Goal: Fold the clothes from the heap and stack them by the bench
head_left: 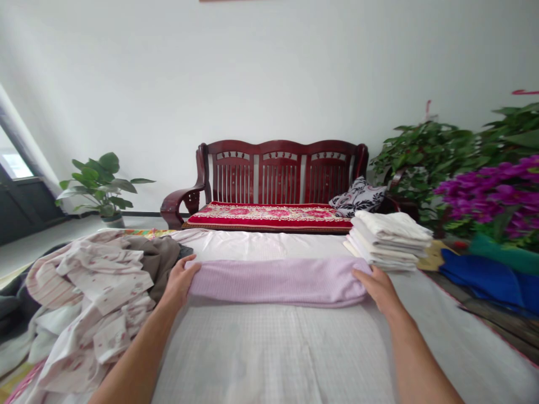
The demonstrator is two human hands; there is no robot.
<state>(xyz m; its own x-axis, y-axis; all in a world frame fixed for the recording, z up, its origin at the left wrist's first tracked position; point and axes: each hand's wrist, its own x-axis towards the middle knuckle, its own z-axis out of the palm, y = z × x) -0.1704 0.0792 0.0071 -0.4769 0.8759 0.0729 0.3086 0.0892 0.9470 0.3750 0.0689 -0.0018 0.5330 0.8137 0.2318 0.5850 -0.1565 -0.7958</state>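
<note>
A lilac checked cloth, folded into a long band, lies across the white-covered table in front of me. My left hand grips its left end, thumb on top and fingers tucked under. At the right end, my right hand holds the cloth the same way. Both arms reach forward from the near edge.
A heap of unfolded clothes lies on the left. A stack of folded white cloths sits at the far right. Behind stand a dark wooden bench with a red cushion, a potted plant, purple flowers and blue fabric.
</note>
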